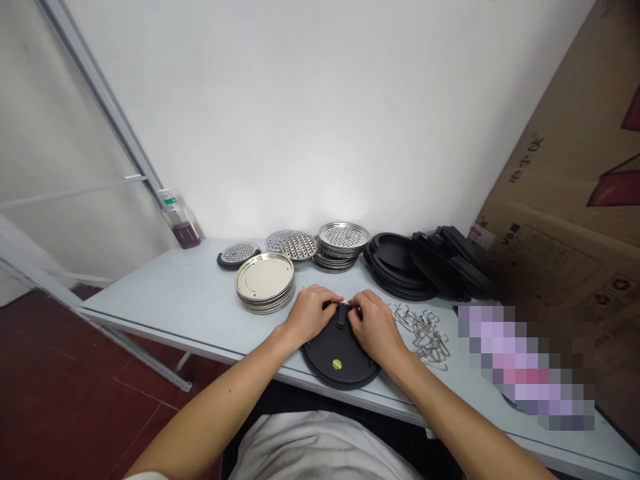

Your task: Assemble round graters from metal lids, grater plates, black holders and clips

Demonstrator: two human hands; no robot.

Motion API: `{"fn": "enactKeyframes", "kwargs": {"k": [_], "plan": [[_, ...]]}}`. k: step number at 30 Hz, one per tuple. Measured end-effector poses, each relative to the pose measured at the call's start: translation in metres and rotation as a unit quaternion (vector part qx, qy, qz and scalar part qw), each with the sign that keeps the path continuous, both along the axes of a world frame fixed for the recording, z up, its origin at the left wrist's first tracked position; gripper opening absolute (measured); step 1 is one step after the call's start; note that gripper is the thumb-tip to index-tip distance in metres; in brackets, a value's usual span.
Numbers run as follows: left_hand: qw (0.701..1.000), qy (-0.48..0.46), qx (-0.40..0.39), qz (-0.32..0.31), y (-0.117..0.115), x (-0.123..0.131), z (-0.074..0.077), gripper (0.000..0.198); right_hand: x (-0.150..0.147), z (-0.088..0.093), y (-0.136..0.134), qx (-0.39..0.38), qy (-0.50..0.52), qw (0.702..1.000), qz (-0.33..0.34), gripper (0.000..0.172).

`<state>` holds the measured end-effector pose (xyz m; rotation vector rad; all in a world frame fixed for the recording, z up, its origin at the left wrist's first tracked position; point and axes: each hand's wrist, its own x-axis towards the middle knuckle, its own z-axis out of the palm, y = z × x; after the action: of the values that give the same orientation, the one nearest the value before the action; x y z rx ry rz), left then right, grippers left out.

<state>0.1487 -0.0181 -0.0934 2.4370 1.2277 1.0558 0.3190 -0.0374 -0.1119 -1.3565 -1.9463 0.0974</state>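
The black round plastic disc (341, 365) lies flat on the pale grey folding table (165, 300), its lower rim just inside the table's near edge, so you have almost no margin on that side. Your left hand (310, 315) and right hand (376, 325) curve in over its upper rim from either side, fingertips closed on a small bright metal piece (344, 303) at the upright black tab (341, 316). A round yellow-green dot (337, 364) sits on the disc below the tab. Just past your right hand, a loose heap of silver wire rings (420, 333) almost touches your knuckles. Past your left hand, a stack of shiny tin lids (265, 283) stands near your wrist. Farther back, toward the wall, are a black-rimmed perforated disc (239, 253), a loose perforated metal disc (292, 245), a stack of perforated metal discs (344, 241), and piled black round discs (400, 261). A pixelated patch (525, 367) hides the table's right side, and the table's left end has more bare surface.
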Motion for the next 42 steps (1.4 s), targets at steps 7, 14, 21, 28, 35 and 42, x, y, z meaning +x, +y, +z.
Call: {"fn": "enactKeyframes", "kwargs": {"k": [7, 14, 21, 28, 35, 42], "plan": [[0.999, -0.017, -0.028, -0.001, -0.004, -0.003, 0.005, 0.024, 0.004, 0.002, 0.002, -0.008, 0.005, 1.0, 0.011, 0.032], [0.996, 0.01, -0.07, -0.05, -0.03, -0.013, 0.019, 0.044, 0.017, 0.009, 0.004, -0.035, -0.002, 0.999, 0.023, 0.031], [0.99, 0.07, -0.097, -0.069, -0.053, -0.019, 0.015, 0.044, 0.017, 0.01, -0.001, -0.045, -0.036, 0.998, 0.004, 0.022], [0.996, 0.026, -0.072, -0.054, -0.053, -0.014, 0.004, 0.031, 0.009, 0.007, -0.004, -0.034, -0.073, 0.997, -0.016, 0.024], [0.997, -0.02, -0.066, -0.039, -0.052, -0.014, -0.004, 0.026, 0.008, 0.006, -0.005, -0.032, -0.082, 0.996, -0.033, 0.024], [0.997, -0.015, -0.063, -0.033, -0.053, -0.01, -0.003, 0.024, 0.006, 0.009, -0.009, -0.039, -0.088, 0.994, -0.06, 0.028]]}}
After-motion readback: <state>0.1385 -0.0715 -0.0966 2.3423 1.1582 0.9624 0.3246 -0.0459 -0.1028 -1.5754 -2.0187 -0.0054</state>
